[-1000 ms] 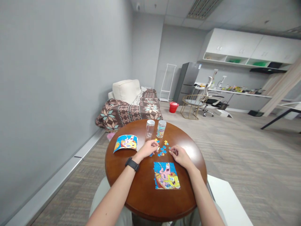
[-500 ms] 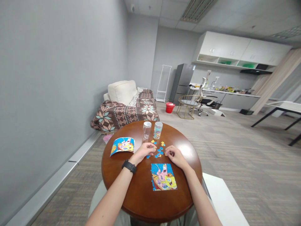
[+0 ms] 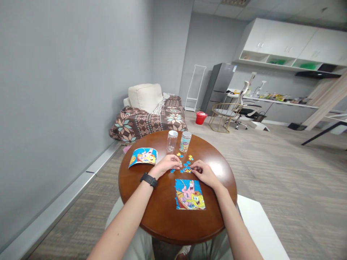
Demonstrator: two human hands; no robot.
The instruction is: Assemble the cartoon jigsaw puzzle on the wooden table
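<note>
Loose jigsaw puzzle pieces [image 3: 187, 164], blue and yellow, lie scattered between my two hands. My left hand [image 3: 168, 164], with a black watch on the wrist, pinches a small puzzle piece [image 3: 180, 163] at the left of the scatter. On the other side, my right hand [image 3: 203, 172] is curled, its fingertips closed at a puzzle piece [image 3: 191, 170] by the pile's edge; the fingers partly hide it. Nearer to me lies a joined section of the puzzle [image 3: 190, 195] with a pink and a yellow cartoon figure. A curved picture sheet [image 3: 143, 156] shows the same scene.
A clear jar [image 3: 172, 141] and a printed canister [image 3: 185, 142] stand behind the pieces on the round wooden table [image 3: 159, 220]. Beyond are a sofa with a patterned cover [image 3: 149, 121], a red bucket [image 3: 201, 117] and chairs. A white surface [image 3: 260, 224] is at right.
The camera view has shifted, so the scene sits slightly higher. My right hand has moved a little left, closer to the loose pieces. My left hand stays pinched near the scatter.
</note>
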